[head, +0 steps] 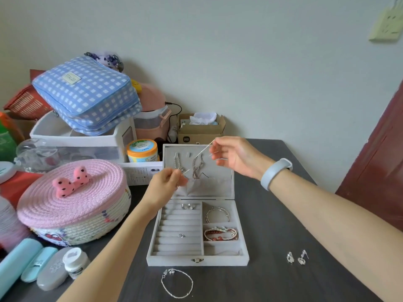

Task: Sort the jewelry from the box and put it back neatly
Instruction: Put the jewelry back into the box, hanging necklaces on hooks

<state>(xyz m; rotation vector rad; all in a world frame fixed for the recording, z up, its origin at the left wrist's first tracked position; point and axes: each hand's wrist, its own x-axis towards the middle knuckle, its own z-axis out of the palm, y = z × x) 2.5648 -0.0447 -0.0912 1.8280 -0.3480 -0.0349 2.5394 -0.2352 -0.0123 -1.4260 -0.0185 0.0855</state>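
Two hands hold a thin silver chain (201, 151) stretched in front of the open lid of the jewelry box (197, 261). The left hand (166, 182) pinches its lower end with closed fingers, the right hand (231, 156) pinches the upper end. The chain is so fine that its links blur. The grey, velvety box holds rings (188, 206) in padded rolls, a bangle (217, 214) and red beaded bracelets (220, 233). In front of the box a silver bracelet (177, 284) lies on the dark tabletop (272, 280), with earrings (297, 257) to its right.
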